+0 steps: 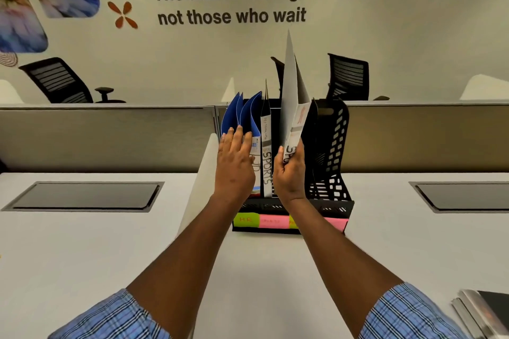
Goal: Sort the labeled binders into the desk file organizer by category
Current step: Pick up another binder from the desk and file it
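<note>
**Grey binder half-seated, and leaning**

The main risk is the tilt. The grey binder (289, 85) stands at an angle in the file organizer (330, 146), its top corner rising well above everything else. If it is let go before its bottom edge is down, it could flop sideways against the black divider or slide forward out of the slot. Its covers also gape at the top, so a hard push could snag one cover on the divider. A wrong slot is the other hazard. The spine lettering is partly covered by the thumb and only looks like the start of "SPORTS". The sticky labels (246, 219) along the organizer's front are mostly hidden by the forearms.

The right hand (290, 170) grips that binder low on its spine, fingers curled round it. It sits just right of the upright SPORTS binder (266, 162); whether a divider separates the two cannot be told. The left hand (235, 162) lies flat with straight fingers pressed against the blue folders (242, 113) in the leftmost compartment, holding nothing. The organizer stands on the white surface (110, 250), both hands at its front. A stack of binders (482, 311) waits at the near right, well apart from either hand.
</note>
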Demonstrator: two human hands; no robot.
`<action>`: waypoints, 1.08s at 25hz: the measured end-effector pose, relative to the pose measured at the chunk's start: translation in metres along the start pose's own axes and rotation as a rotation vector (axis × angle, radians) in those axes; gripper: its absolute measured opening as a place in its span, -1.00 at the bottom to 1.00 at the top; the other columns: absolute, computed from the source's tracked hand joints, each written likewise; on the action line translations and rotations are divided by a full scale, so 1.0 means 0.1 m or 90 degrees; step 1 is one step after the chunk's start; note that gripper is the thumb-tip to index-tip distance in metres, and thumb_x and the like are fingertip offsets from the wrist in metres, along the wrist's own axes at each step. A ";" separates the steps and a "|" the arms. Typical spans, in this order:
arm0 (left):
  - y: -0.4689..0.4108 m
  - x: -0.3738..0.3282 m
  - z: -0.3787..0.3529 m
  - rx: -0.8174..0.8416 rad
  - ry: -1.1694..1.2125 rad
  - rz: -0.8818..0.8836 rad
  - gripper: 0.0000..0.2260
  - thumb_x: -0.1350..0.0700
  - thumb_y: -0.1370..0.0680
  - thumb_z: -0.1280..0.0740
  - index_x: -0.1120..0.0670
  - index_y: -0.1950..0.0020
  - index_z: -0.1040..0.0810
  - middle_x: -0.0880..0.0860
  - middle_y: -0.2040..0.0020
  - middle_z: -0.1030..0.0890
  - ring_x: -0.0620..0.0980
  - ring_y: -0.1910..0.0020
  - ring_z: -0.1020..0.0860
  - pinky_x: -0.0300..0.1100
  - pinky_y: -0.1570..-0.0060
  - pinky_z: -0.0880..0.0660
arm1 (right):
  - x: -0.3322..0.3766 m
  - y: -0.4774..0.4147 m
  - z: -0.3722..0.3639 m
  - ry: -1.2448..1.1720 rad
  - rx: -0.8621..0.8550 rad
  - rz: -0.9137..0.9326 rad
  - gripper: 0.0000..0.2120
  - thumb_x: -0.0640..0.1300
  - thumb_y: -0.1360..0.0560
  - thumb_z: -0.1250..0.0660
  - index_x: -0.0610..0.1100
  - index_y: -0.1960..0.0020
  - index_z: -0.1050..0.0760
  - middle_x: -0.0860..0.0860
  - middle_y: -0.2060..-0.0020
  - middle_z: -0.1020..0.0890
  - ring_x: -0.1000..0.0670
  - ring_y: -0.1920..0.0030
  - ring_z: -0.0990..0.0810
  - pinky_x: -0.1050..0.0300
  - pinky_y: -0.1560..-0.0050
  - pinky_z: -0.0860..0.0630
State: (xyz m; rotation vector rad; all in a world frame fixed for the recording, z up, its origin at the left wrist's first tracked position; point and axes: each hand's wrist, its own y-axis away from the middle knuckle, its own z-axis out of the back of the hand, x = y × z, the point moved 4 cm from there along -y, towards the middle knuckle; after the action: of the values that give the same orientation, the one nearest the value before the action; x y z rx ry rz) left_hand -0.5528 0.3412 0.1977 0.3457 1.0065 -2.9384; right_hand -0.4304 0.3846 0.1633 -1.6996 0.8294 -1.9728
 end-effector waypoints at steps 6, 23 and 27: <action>0.00 0.01 -0.02 -0.026 0.029 0.025 -0.49 0.26 -0.59 -0.15 0.07 -0.53 -0.14 0.08 -0.56 -0.10 0.05 -0.55 0.05 -0.13 -0.46 0.27 | -0.22 0.09 -0.05 -0.010 0.048 -0.088 -0.44 0.09 -0.58 -0.13 -0.09 -0.50 -0.14 -0.08 -0.39 -0.38 0.03 -0.38 -0.38 0.47 -0.25 -0.34; -0.03 0.04 -0.02 0.000 0.014 0.016 -0.48 0.25 -0.58 -0.16 0.08 -0.53 -0.13 0.10 -0.56 -0.09 0.07 -0.55 0.06 -0.11 -0.47 0.25 | -0.48 0.51 0.01 0.202 0.150 -0.370 -0.29 -0.23 -0.49 -0.37 -0.17 -0.51 -0.07 -0.11 -0.40 -0.33 -0.09 -0.41 -0.33 -0.03 -0.39 -0.35; -0.03 0.04 0.03 0.062 -0.016 -0.007 -0.43 0.20 -0.59 -0.17 0.05 -0.55 -0.01 0.10 -0.57 -0.01 0.08 -0.54 0.15 -0.09 -0.45 0.27 | -0.26 0.58 0.17 0.249 0.162 -0.341 -0.24 -0.18 -0.52 -0.34 -0.20 -0.55 0.05 -0.15 -0.50 -0.15 -0.11 -0.49 -0.19 0.05 -0.42 -0.24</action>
State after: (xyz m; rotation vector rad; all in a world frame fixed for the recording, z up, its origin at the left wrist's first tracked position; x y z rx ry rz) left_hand -0.5577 0.3420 0.2015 0.3048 0.8675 -2.9996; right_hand -0.4140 0.3550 0.1066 -1.5113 0.2165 -2.6909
